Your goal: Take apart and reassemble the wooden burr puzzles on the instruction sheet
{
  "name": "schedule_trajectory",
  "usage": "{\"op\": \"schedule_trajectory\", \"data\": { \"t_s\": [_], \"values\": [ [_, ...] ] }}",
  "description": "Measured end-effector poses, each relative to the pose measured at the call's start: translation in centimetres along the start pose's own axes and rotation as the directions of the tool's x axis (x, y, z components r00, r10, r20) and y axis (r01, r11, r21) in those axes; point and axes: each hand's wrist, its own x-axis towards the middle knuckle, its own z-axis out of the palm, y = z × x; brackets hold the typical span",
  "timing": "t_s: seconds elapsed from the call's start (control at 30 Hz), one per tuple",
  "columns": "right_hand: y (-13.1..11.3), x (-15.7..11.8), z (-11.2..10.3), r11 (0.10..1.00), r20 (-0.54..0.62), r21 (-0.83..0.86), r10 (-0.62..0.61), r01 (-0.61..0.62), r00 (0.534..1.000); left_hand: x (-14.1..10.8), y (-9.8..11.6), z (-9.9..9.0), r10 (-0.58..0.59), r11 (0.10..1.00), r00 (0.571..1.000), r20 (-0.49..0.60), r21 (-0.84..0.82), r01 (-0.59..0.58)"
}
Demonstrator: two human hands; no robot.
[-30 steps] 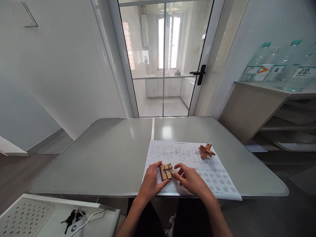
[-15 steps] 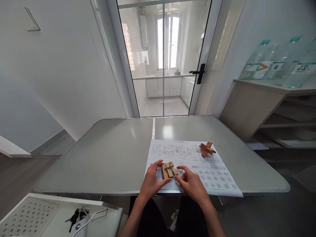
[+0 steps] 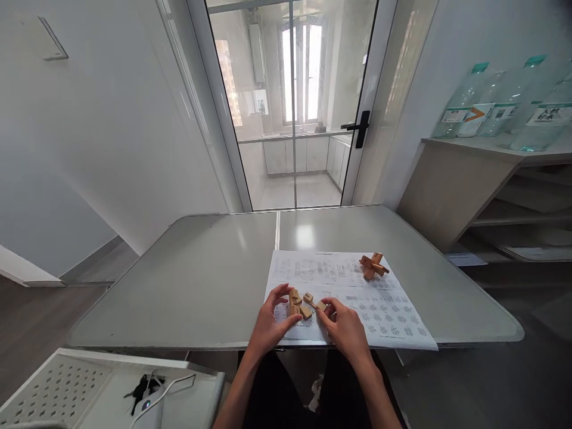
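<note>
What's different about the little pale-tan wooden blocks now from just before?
They were side by side; now they're spread apart. The pale-tan wooden block with a dark mark has its near end swung right, at the right hand's fingers. The middle pale-tan wooden block tilts too. The left hand stays around the left side, and the reddish-brown wooden cross-shaped puzzle hasn't moved.
</note>
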Motion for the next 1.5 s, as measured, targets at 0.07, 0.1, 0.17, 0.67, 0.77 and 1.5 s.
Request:
{"op": "schedule_trajectory", "data": {
  "t_s": [0.07,0.1,0.17,0.67,0.77,1.5],
  "values": [
    [0.1,0.0,0.1,1.0,-0.025,0.014,-0.012,0.012,1.0,0.0,0.0,0.0,-0.003,1.0,1.0,0.01,-0.007,0.003],
    [0.1,-0.1,0.1,0.999,-0.045,0.038,-0.019,0.021,0.999,0.0,0.0,0.0,-0.006,1.0,1.0,0.013,-0.012,0.006],
    [0.0,-0.1,0.2,0.99,-0.09,0.129,-0.039,0.05,0.995,0.0,0.2,0.0,-0.012,0.999,1.0,0.013,-0.036,0.012],
    [-2.8,-1.1,-0.3,0.73,0.136,0.683,-0.136,0.007,0.981,-0.2,1.0,-0.3,-0.04,0.991,0.997,0.066,-0.128,0.048],
    [-3.0,-1.2,-0.1,0.736,0.143,0.677,-0.134,0.002,0.981,-0.2,1.1,-0.4,-0.043,0.989,0.996,0.08,-0.136,0.054],
    [-3.3,-1.3,0.7,0.728,0.1,0.686,-0.073,-0.016,0.992,-0.3,1.5,-0.7,-0.055,0.976,0.985,0.166,-0.198,0.087]
  ]
}}
